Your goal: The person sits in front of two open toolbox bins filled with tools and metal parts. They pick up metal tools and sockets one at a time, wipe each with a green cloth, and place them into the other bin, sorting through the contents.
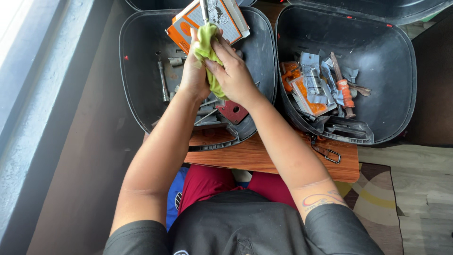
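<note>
Fingers of the right hand (231,71) are pressed together and curled over a green cloth (207,52), pinching it against a thin metal tool (204,9) whose tip pokes out just beyond them; the left hand (194,71) is closed around the same cloth from the other side, thumb and fingers wrapped tight. Below the fingers, nearer the body, a wooden board (264,158) lies across the lap, a metal clip (326,152) resting on it off to the right. Directly beneath the fingers sits the left black bin (137,71), holding a red plate (232,112) and loose metal rods. To the right of the fingers, the right black bin (396,71) holds orange packets and an orange-handled tool (345,92). Just past the fingertips, an orange and white box (222,21) leans on the bin's far rim. If the cloth slips, the tool could likely drop into the clutter below, or knock the leaning box off its perch.
</note>
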